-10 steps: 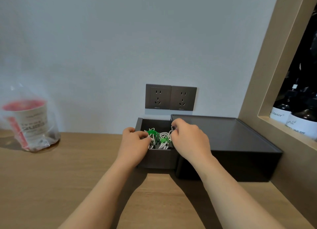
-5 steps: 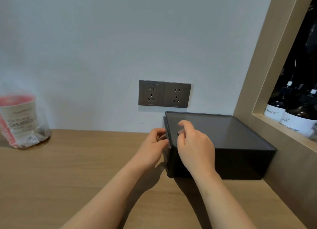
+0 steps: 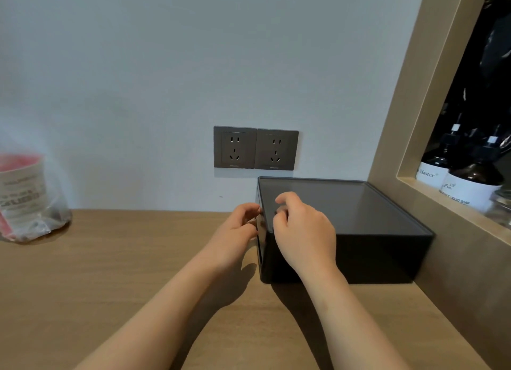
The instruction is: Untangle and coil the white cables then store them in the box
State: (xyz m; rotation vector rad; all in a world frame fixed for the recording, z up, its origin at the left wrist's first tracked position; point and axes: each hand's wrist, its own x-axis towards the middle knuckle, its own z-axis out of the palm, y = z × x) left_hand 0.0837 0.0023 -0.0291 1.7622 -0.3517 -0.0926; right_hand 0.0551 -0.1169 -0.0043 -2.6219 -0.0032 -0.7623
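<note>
**Now shut: the box drawer is in, both hands at its left end**

Now the fingers (image 3: 253, 214) of the left hand (image 3: 235, 234) are loosely curled and touch the left end of the dark box (image 3: 359, 220) at centre frame, gripping nothing. The right hand (image 3: 304, 231) hangs over the box's top left corner, fingers half bent and empty; whether they touch the lid is hard to tell. No white cables show: a second ago they lay in the open drawer with green ties, and since then the drawer has slid in, so they are hidden inside. The box sits on the wooden counter (image 3: 110, 272), its right end against a beige frame. Behind it, two grey wall sockets (image 3: 255, 148). At left frame, a blurred cup in a clear bag (image 3: 25, 198), cut off by the edge. At right, dark bottles (image 3: 470, 184) in the niche, labels partly legible.
</note>
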